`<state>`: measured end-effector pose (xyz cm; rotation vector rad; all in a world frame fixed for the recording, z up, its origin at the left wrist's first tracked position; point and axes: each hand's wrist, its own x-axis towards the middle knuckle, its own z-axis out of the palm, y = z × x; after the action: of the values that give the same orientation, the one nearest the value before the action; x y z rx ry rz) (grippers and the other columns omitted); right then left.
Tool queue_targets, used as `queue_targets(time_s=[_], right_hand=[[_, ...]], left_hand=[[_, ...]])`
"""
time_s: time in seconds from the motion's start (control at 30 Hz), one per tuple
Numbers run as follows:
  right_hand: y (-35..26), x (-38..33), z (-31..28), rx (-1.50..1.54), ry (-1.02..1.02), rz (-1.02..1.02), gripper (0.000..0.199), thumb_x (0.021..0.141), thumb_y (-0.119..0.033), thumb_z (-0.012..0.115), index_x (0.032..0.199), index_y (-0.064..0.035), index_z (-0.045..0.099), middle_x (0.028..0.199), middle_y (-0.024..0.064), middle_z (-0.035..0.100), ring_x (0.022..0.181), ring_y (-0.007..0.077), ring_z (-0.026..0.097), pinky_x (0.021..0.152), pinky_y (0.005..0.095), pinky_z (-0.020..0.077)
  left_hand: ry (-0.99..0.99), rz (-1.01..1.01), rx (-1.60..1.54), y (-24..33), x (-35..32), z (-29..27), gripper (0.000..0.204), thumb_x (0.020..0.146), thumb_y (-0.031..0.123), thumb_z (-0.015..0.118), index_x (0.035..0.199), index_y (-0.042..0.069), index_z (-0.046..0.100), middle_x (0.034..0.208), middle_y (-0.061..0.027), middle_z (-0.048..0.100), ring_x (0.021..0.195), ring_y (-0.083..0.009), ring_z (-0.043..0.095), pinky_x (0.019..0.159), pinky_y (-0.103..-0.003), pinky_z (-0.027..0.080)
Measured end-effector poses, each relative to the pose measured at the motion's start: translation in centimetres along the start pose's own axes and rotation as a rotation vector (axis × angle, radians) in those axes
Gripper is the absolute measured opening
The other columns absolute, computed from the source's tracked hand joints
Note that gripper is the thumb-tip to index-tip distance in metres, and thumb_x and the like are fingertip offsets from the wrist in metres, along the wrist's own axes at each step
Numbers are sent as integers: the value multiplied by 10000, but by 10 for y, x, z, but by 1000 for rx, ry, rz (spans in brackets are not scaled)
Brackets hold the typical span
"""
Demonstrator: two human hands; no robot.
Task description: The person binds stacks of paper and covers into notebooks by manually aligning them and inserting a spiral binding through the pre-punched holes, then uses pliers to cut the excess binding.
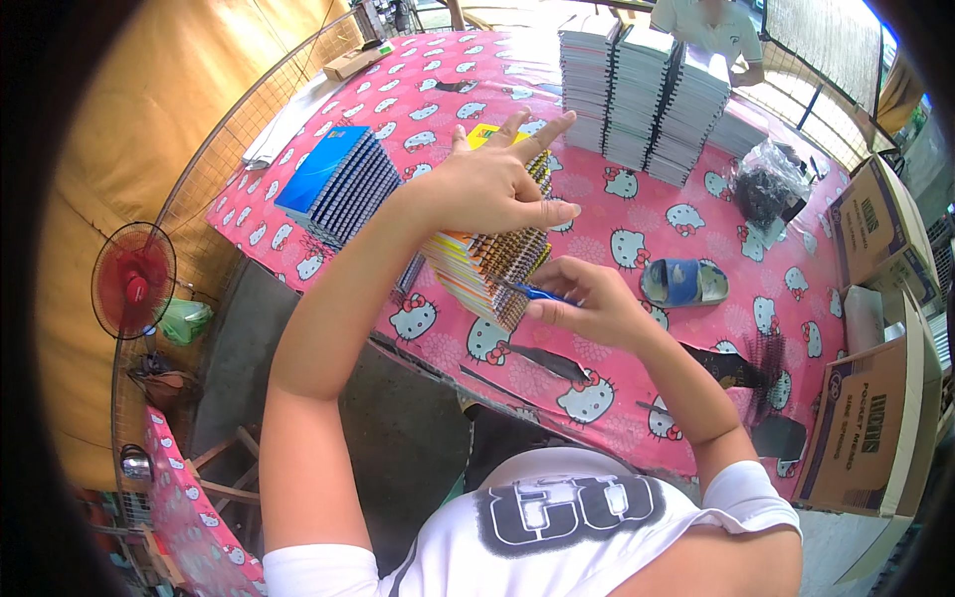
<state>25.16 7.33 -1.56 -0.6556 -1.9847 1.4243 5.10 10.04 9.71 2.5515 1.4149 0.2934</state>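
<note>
A stack of yellow spiral notebooks (460, 274) stands near the table's front edge, its coils facing right. Over the top of it lies my left hand (487, 191), fingers spread and thumb pointing right. My right hand (587, 298) is closed around a small blue-handled tool (542, 293) that looks like pliers. The tool's dark tip reaches the coiled side of the stack, low down; exactly what it touches is too small to tell. Just to the left is a stack of blue spiral notebooks (333, 184).
Tall stacks of white-paged spiral books (637, 99) stand at the back, a person (706, 35) behind them. A blue slipper (684, 283), black coils in plastic (768, 194) and dark coils (766, 368) lie rightward. Cardboard boxes (846, 428) line the right edge; a fan (134, 284) stands left.
</note>
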Motion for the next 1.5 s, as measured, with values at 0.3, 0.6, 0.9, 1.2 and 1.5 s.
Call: queue_targets(time_s=[0.3, 0.6, 0.9, 1.2, 1.5], right_hand=[[3, -4, 9, -619, 378, -486, 503, 718, -330, 791, 1071, -38, 583, 1020, 148, 603, 917, 338, 596, 794, 426, 465], [13, 13, -4, 118, -103, 211, 398, 829, -342, 731, 936, 30, 636, 792, 96, 663, 661, 175, 654, 575, 317, 521], [12, -8, -2, -70, 68, -119, 488, 808, -351, 751, 1066, 33, 598, 936, 138, 658, 879, 235, 665, 806, 350, 536], [19, -19, 2, -416, 193, -284, 509, 794, -369, 725, 1132, -18, 580, 1038, 148, 580, 960, 313, 574, 827, 419, 454], [15, -9, 9, -722, 319, -430, 540, 800, -443, 684, 1139, -39, 567, 1058, 124, 553, 959, 299, 545, 818, 430, 412]], left_hand=[[30, 2, -63, -6, 1, 0, 538, 862, 532, 601, 701, 35, 729, 1569, -59, 221, 1443, -421, 69, 1096, -627, 133], [17, 1, -14, 1, 2, -4, 466, 858, 477, 635, 713, 47, 740, 1568, -60, 223, 1446, -392, 108, 1115, -608, 83], [263, 236, 259, 4, 0, 0, 335, 889, 404, 605, 830, 108, 749, 1502, -33, 362, 1437, -344, 186, 1079, -679, -19], [-301, 333, 331, 23, 8, -11, 517, 951, 430, 377, 822, 94, 749, 920, -74, 705, 1283, -263, 434, 1084, -698, 86], [-268, 358, 214, 13, 6, -8, 487, 944, 304, 432, 626, 20, 667, 643, -45, 636, 1155, -273, 511, 1090, -664, 124]])
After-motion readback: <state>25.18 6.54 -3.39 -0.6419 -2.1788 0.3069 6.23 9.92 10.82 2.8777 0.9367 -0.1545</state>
